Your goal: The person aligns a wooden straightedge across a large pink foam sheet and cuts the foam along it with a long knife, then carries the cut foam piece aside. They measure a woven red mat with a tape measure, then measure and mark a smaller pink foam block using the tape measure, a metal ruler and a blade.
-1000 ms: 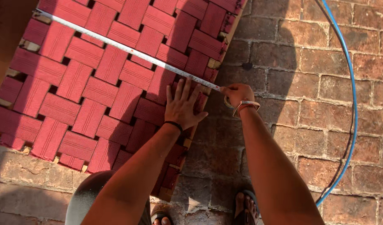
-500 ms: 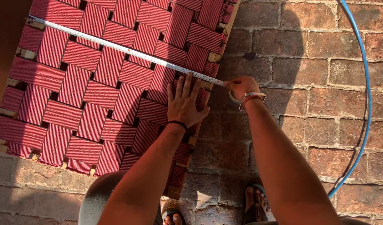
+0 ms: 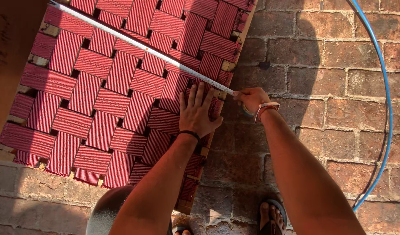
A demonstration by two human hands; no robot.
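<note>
The left hand (image 3: 196, 114) lies flat, fingers spread, palm down on the red woven webbing panel (image 3: 117, 87), close to its right edge; it presses on the weave and closes on nothing. The right hand (image 3: 252, 98) sits just off that edge, over the brick paving (image 3: 321, 87), its grip closed on the near end of the metal measuring tape (image 3: 143, 45). Whether a tape case is in the palm cannot be determined; the fingers cover it.

The tape runs taut and diagonal from the right hand across the panel to the upper left corner of the view, lying on the webbing. Its far end passes out of the picture.

Change against the views of a second and half a second ago: both hands hold the same stations, left flat on the weave, right pinching the tape at the edge. The tape line has not shifted relative to the weave. Only the camera has moved, bringing the panel higher in the view. Judgement: the tape is held steady in a fixed stretch across the panel.

A blue hose (image 3: 385, 95) curves over the paving at right. Sandalled feet (image 3: 271, 215) show at the bottom.
</note>
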